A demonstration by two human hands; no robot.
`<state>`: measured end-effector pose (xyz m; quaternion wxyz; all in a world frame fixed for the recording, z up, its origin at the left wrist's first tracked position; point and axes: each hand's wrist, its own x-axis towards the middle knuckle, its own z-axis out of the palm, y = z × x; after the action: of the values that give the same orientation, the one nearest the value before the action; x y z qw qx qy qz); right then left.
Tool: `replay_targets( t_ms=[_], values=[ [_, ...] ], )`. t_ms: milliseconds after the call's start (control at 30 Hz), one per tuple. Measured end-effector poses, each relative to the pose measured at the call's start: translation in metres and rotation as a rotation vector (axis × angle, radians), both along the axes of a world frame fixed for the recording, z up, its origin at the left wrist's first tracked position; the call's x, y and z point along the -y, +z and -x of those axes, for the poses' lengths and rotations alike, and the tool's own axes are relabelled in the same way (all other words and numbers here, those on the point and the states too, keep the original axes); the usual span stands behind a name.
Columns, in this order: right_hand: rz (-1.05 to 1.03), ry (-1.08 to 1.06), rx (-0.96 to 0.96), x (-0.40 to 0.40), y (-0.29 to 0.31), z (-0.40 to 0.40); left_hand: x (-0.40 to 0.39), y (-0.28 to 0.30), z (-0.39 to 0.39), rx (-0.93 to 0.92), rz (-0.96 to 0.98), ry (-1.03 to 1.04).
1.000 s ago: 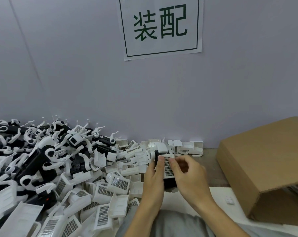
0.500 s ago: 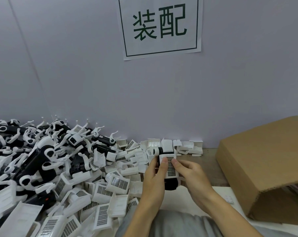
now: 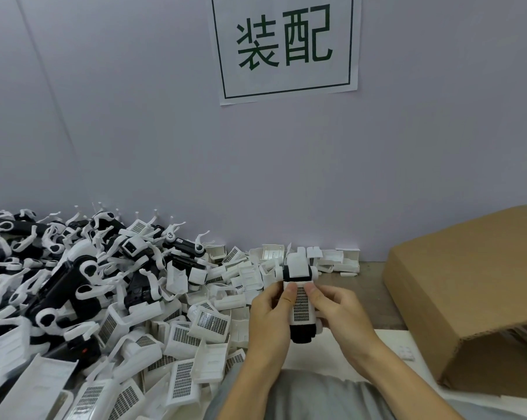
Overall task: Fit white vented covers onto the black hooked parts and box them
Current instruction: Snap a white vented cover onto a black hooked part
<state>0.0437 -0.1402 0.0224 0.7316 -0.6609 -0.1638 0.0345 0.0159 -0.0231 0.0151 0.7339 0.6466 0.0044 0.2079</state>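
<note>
I hold one black hooked part (image 3: 300, 334) upright in front of me, with a white vented cover (image 3: 301, 307) lying on its face. My left hand (image 3: 271, 322) grips it from the left and my right hand (image 3: 338, 316) from the right. Both thumbs press on the upper end of the cover's grille. The part's white hooked top (image 3: 298, 265) sticks up above my fingers. A cardboard box (image 3: 468, 283) lies on its side at the right, its opening turned toward me.
A big heap of black hooked parts (image 3: 59, 283) fills the left of the table. Loose white vented covers (image 3: 195, 331) spread from there to my hands and along the wall (image 3: 344, 259). A white sheet (image 3: 386, 350) lies under my right wrist.
My hands have turned the part more upright and lifted it slightly. Both thumbs now sit together at the cover's upper end, and the right hand has closed in around the right side.
</note>
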Motion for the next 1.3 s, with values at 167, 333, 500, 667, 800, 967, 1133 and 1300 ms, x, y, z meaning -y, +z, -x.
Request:
replay_targets(
  t_ms=[167,333,500,667,800,967,1133,1300],
  values=[
    [0.109,-0.128,0.093,-0.001,-0.003,0.0,0.003,0.001,0.0,-0.007,-0.075,0.044],
    [0.024,-0.136,0.09,-0.005,-0.002,0.001,0.004,0.001,-0.003,0.005,-0.067,0.055],
    [-0.036,-0.151,-0.02,-0.002,-0.007,-0.005,0.002,-0.001,-0.003,-0.06,-0.09,-0.098],
    [-0.007,-0.057,-0.017,0.002,-0.006,-0.004,-0.001,-0.007,-0.003,-0.079,-0.28,0.031],
    [0.082,-0.096,0.043,0.002,-0.006,-0.004,-0.002,-0.006,-0.002,-0.072,-0.29,0.045],
    [-0.035,-0.076,-0.051,0.001,-0.004,-0.003,-0.001,-0.004,-0.002,-0.104,-0.029,-0.094],
    [0.043,-0.113,-0.009,0.005,-0.006,-0.006,0.0,-0.005,-0.001,-0.086,-0.154,-0.04],
    [0.04,-0.154,0.061,0.004,-0.005,-0.005,0.0,-0.004,-0.001,-0.091,-0.111,0.004]
  ],
)
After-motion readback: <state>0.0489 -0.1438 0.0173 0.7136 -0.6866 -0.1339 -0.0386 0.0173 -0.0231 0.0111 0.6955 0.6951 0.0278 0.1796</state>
